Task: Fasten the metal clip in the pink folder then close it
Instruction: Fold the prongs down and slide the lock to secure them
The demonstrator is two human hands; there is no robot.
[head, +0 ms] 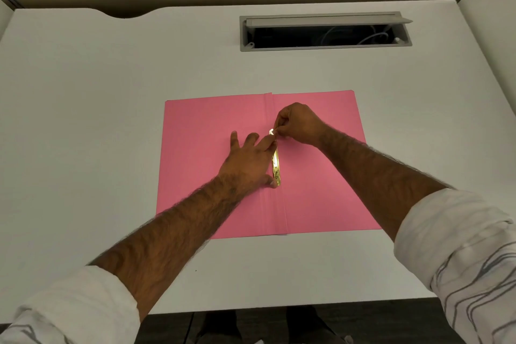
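A pink folder (201,126) lies open and flat on the white desk. Along its spine fold runs a shiny gold metal clip (276,167). My left hand (248,159) rests flat on the left leaf, fingers spread, with the thumb and a fingertip pressed against the clip bar. My right hand (298,123) hovers over the far end of the clip and pinches its raised prong between thumb and fingers. That end of the clip is partly hidden by my fingers.
The white desk (111,70) has a grey cable hatch (325,31) standing open at the back right, with cables inside. A curved notch cuts the desk's back edge at the left. Partition walls enclose the desk. The front edge is just below my forearms.
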